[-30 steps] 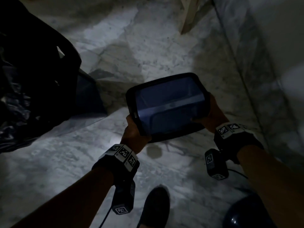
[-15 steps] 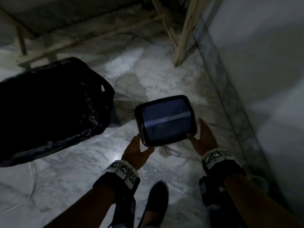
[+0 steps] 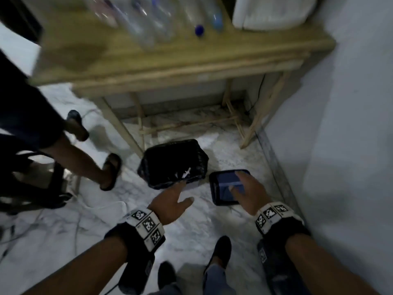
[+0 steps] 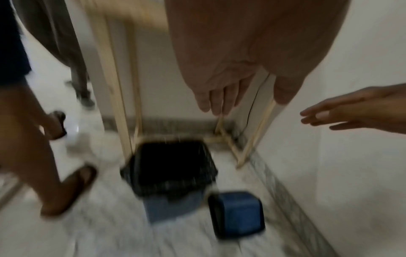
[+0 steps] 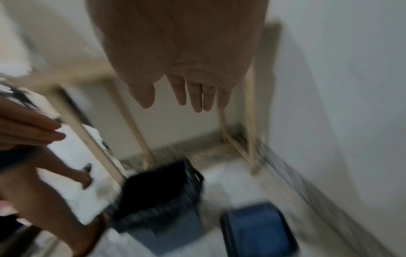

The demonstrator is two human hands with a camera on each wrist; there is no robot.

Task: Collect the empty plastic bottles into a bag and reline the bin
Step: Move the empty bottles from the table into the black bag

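Head view: two bins (image 3: pixel 173 162) (image 3: pixel 223 188) on floor, one bag-lined; both hands (image 3: pixel 172 201) (image 3: pixel 248 192) spread wide, each grip empty.

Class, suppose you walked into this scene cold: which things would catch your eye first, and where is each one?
Two open hands reach forward and hold nothing: the left hand and the right hand. Below them on the marble floor stand a bin lined with a black bag and, to its right, a smaller unlined blue bin. Behind, clear bottles lie on a wooden table.
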